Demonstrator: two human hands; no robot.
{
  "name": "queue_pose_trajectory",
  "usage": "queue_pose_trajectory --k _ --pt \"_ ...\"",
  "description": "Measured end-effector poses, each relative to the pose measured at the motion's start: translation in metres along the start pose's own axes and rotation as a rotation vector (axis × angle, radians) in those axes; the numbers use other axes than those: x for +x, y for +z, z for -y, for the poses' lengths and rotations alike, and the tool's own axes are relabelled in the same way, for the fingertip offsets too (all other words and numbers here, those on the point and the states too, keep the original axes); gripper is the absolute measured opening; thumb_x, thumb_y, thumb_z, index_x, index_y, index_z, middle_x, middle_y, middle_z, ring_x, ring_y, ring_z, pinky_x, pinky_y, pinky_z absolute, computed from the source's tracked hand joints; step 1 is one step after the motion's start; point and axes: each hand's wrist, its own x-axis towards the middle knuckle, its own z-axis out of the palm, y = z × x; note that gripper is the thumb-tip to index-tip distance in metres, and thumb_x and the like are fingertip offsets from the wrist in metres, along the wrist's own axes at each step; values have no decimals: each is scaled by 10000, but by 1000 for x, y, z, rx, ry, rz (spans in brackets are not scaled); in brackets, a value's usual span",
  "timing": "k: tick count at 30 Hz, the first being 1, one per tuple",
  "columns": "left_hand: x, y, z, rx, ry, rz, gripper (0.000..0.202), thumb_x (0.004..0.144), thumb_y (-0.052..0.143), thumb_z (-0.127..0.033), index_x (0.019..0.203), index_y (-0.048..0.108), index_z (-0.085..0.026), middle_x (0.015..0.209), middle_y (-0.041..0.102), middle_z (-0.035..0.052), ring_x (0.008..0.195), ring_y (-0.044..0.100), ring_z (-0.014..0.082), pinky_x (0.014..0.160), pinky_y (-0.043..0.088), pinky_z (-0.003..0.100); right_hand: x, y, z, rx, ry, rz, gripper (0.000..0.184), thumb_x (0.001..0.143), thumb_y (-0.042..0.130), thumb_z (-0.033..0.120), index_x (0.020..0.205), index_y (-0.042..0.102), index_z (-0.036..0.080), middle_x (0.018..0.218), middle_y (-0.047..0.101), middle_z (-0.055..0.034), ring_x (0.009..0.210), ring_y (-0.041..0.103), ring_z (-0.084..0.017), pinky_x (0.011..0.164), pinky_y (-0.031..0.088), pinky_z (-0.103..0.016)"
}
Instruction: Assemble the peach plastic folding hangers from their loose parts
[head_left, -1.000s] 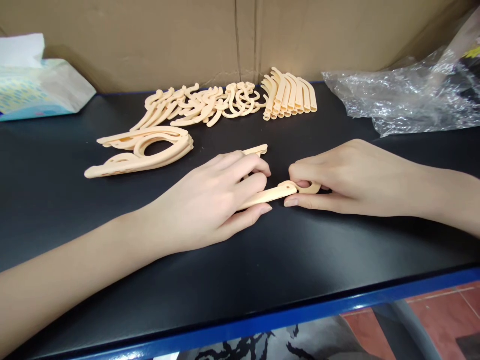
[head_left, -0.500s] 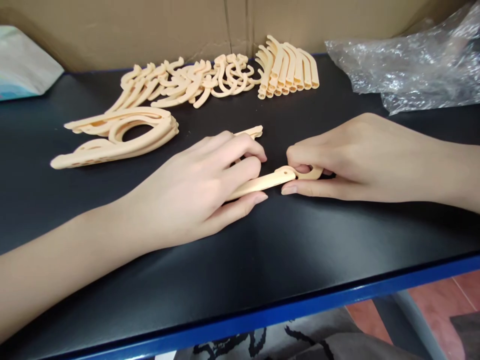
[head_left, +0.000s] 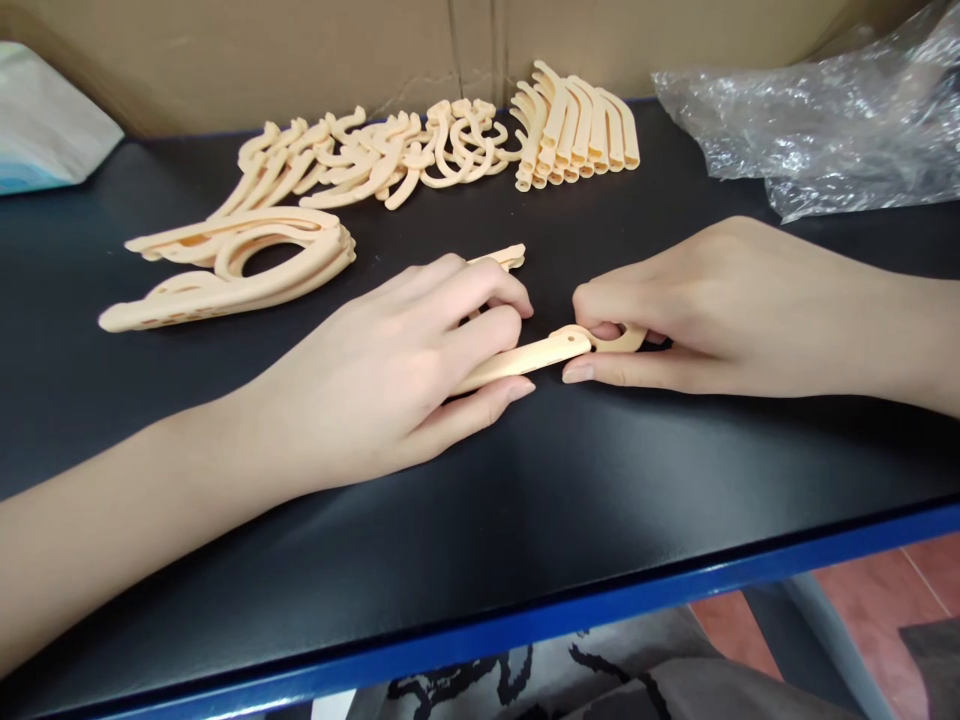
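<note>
My left hand (head_left: 409,350) rests on the black table (head_left: 525,500), its fingers closed round a peach plastic hanger arm (head_left: 517,360). My right hand (head_left: 675,305) pinches a small peach hook piece (head_left: 621,343) against that arm's pierced end. Another peach arm (head_left: 501,257) pokes out behind my left fingers. Both hands sit close together at the middle of the table, fingertips almost touching.
A stack of folded peach hangers (head_left: 232,265) lies at the left. Loose hooks (head_left: 390,160) and a row of curved arm pieces (head_left: 574,130) lie at the back. Crumpled clear plastic (head_left: 817,120) fills the back right, a tissue pack (head_left: 45,130) the back left, cardboard behind.
The view has tilted down a little, so everything sits higher in frame. Both hands keep their grip on the arm and hook, barely moving.
</note>
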Motion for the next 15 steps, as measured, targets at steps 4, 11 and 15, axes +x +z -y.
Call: queue_pose_trajectory --k 4,11,15 --pt "-1 0 0 5 -13 12 267 998 383 -330 871 557 -172 1247 569 135 1040 559 287 929 449 466 0 0 0 -18 -6 -5 349 947 457 449 697 405 212 576 429 46 474 279 -96 563 142 -312" --pt "0 2 2 -4 27 -21 246 989 426 -344 878 564 -173 1217 590 153 1127 559 323 933 465 484 0 0 -1 -10 2 15 356 946 452 474 714 450 204 580 440 42 474 279 -87 574 155 -312" --pt "0 2 2 -6 21 -21 253 987 425 -347 870 568 -173 1223 589 155 1103 567 321 918 472 490 0 0 -2 -18 -12 -3 356 948 446 476 716 447 207 569 418 51 468 269 -85 560 154 -309"
